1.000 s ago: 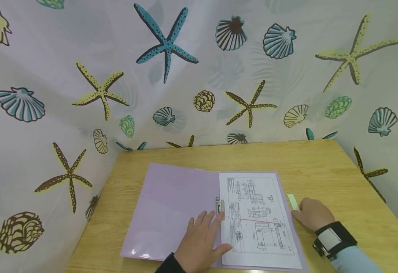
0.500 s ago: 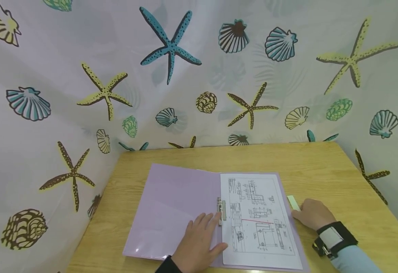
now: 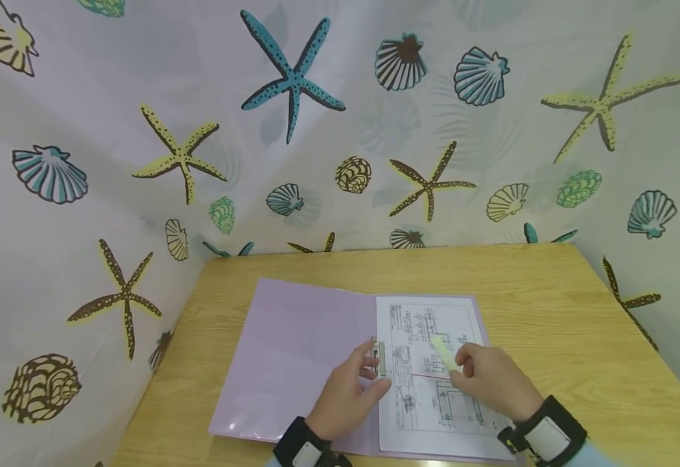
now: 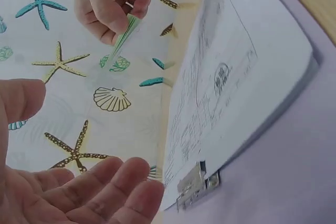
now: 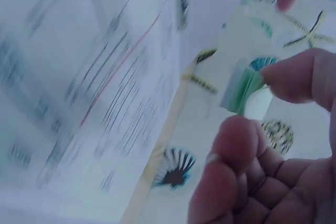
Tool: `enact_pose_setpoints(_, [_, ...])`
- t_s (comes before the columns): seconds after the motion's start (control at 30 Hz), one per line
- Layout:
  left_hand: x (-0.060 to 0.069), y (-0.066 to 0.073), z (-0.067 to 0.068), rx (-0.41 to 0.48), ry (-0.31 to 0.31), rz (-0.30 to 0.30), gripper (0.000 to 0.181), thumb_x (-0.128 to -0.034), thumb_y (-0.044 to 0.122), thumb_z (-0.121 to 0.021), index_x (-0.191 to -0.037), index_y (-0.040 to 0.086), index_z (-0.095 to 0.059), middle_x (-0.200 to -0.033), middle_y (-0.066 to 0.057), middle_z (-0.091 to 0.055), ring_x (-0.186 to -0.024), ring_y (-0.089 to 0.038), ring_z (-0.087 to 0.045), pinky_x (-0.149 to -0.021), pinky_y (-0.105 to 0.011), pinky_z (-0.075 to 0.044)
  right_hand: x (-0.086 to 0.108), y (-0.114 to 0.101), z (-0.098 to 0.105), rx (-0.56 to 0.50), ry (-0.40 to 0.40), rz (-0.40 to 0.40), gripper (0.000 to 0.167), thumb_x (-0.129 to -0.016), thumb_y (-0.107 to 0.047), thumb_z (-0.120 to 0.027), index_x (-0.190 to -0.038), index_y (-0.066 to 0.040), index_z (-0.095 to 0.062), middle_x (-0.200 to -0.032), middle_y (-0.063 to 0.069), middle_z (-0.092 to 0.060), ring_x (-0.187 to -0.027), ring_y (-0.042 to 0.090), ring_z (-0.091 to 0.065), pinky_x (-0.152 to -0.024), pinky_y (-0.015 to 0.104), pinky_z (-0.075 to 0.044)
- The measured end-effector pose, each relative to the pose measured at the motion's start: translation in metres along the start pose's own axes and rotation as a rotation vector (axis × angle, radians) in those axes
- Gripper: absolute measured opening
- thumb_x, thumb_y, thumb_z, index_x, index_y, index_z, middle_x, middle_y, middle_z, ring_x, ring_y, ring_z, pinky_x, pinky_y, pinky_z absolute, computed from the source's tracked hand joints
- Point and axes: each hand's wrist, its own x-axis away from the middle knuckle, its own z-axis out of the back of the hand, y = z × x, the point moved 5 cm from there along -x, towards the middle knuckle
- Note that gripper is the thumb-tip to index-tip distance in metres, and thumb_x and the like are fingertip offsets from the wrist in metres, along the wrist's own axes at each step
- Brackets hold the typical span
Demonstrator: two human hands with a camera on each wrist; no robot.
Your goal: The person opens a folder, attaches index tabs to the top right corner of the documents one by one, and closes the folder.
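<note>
A lilac folder (image 3: 299, 357) lies spread on the wooden table, with papers bearing technical drawings (image 3: 415, 415) on its right side. A metal clip (image 3: 381, 360) sits at the papers' left edge. Above the papers, my right hand (image 3: 497, 379) pinches a thin strip of pale green sticky notes (image 3: 446, 355) between thumb and forefinger. Its layers fan slightly in the right wrist view, where the note pad (image 5: 245, 93) appears close up. My left hand (image 3: 348, 392) hovers by the clip, fingers loosely bent and holding nothing; the left wrist view shows its fingers (image 4: 105, 198) apart from the papers.
The wooden table (image 3: 550, 292) extends around the folder. Behind it and along both sides hangs a white cloth (image 3: 340, 130) printed with starfish and shells. A red line (image 3: 430, 377) crosses the top drawing.
My right hand has moved left from the table beside the folder to over the papers, carrying the sticky notes. My left hand has risen from lying flat near the clip, its fingers now bent.
</note>
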Motion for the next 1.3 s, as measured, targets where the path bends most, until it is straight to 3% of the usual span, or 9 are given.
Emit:
enact_pose_setpoints(0.1, [-0.008, -0.005, -0.008, 0.237, -0.044, 0.075, 0.07, -0.0952, 0.045, -0.055, -0.149, 0.011, -0.028, -0.11, -0.01, -0.065, -0.087, -0.013, -0.064, -0.07, -0.028, -0.053, 0.004, -0.023, -0.012, 0.007, 0.017, 0.126, 0.015, -0.078, -0.02, -0.074, -0.086, -0.012, -0.063, -0.059, -0.009, -0.048, -0.047, 0.004, -0.043, -0.042, 0.02, -0.035])
enact_pose_setpoints(0.23, [-0.013, -0.008, -0.019, 0.46, -0.095, 0.14, 0.06, -0.0981, 0.038, -0.053, -0.146, 0.008, -0.034, -0.094, -0.01, -0.068, -0.073, -0.017, -0.065, -0.061, -0.03, -0.055, 0.007, -0.043, -0.025, 0.022, 0.048, 0.285, 0.016, -0.076, -0.02, -0.075, -0.084, -0.017, -0.061, -0.061, -0.012, -0.047, -0.049, -0.001, -0.04, -0.044, 0.018, -0.035])
enact_pose_setpoints(0.37, [-0.014, -0.007, -0.024, 0.569, -0.088, 0.156, 0.039, -0.0993, 0.023, -0.05, -0.135, 0.007, -0.046, -0.084, -0.01, -0.068, -0.066, -0.016, -0.062, -0.057, -0.028, -0.053, 0.008, -0.052, -0.033, 0.017, 0.086, 0.428, 0.019, -0.075, -0.02, -0.076, -0.084, -0.022, -0.059, -0.063, -0.013, -0.048, -0.053, -0.003, -0.04, -0.047, 0.017, -0.036])
enact_pose_setpoints(0.5, [-0.015, -0.006, -0.023, 0.618, -0.012, 0.137, 0.028, -0.0959, 0.007, -0.046, -0.122, 0.002, -0.052, -0.08, -0.012, -0.067, -0.064, -0.015, -0.06, -0.057, -0.026, -0.052, 0.006, -0.053, -0.036, -0.002, 0.162, 0.521, 0.023, -0.076, -0.019, -0.075, -0.09, -0.024, -0.058, -0.074, -0.015, -0.051, -0.063, 0.0, -0.048, -0.053, 0.017, -0.041])
enact_pose_setpoints(0.6, [-0.016, -0.007, -0.02, 0.658, 0.07, 0.138, 0.024, -0.0956, 0.003, -0.045, -0.117, 0.001, -0.053, -0.085, -0.016, -0.065, -0.067, -0.015, -0.06, -0.061, -0.026, -0.054, 0.0, -0.048, -0.037, -0.126, 0.155, 0.502, 0.027, -0.081, -0.02, -0.075, -0.102, -0.022, -0.058, -0.087, -0.014, -0.055, -0.073, 0.004, -0.055, -0.06, 0.02, -0.047])
enact_pose_setpoints(0.77, [-0.018, -0.011, -0.016, 0.72, 0.153, 0.18, 0.025, -0.0965, 0.005, -0.047, -0.12, 0.0, -0.052, -0.093, -0.019, -0.064, -0.073, -0.017, -0.062, -0.067, -0.029, -0.055, -0.014, -0.038, -0.044, -0.522, 0.031, 0.388, 0.037, -0.087, -0.023, -0.072, -0.119, -0.014, -0.054, -0.093, -0.001, -0.063, -0.079, 0.012, -0.062, -0.066, 0.027, -0.054])
enact_pose_setpoints(0.97, [-0.017, -0.012, -0.017, 0.663, 0.188, 0.175, 0.029, -0.091, 0.01, -0.064, -0.117, 0.003, -0.053, -0.098, -0.011, -0.065, -0.079, -0.017, -0.063, -0.068, -0.027, -0.054, -0.026, -0.035, -0.051, -0.803, -0.015, 0.291, 0.028, -0.089, -0.015, -0.068, -0.113, -0.002, -0.06, -0.093, 0.011, -0.064, -0.079, 0.016, -0.063, -0.07, 0.027, -0.054])
enact_pose_setpoints(1.13, [-0.013, -0.011, -0.011, 0.446, 0.254, 0.143, 0.031, -0.0831, 0.019, -0.075, -0.109, 0.01, -0.06, -0.103, 0.004, -0.064, -0.086, -0.014, -0.061, -0.066, -0.024, -0.048, -0.028, -0.036, -0.054, -0.87, -0.033, 0.273, 0.027, -0.09, -0.01, -0.067, -0.113, 0.001, -0.06, -0.094, 0.015, -0.063, -0.08, 0.015, -0.062, -0.071, 0.028, -0.054])
enact_pose_setpoints(1.3, [-0.011, -0.01, -0.008, 0.367, 0.269, 0.104, 0.029, -0.0837, 0.022, -0.075, -0.108, 0.012, -0.063, -0.099, 0.007, -0.065, -0.08, -0.012, -0.059, -0.062, -0.022, -0.046, -0.026, -0.039, -0.054, -0.897, -0.031, 0.265, 0.031, -0.09, -0.009, -0.067, -0.114, 0.008, -0.059, -0.096, 0.017, -0.063, -0.081, 0.015, -0.062, -0.072, 0.027, -0.054])
